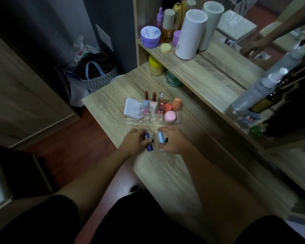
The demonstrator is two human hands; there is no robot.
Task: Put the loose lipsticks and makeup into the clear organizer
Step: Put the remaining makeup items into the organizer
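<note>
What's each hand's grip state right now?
Left hand: closed on the dark blue tube, on the table.
Right hand: closed on the light blue tube, plus something small and black, unclear.

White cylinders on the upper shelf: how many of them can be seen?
2. One white cylinder stands at the front of the shelf. The second stands behind it, by the mirror, and may be only its reflection.

Both hands reach forward side by side, left hand [134, 140] and right hand [173, 140] with fingers curled closed.
</note>
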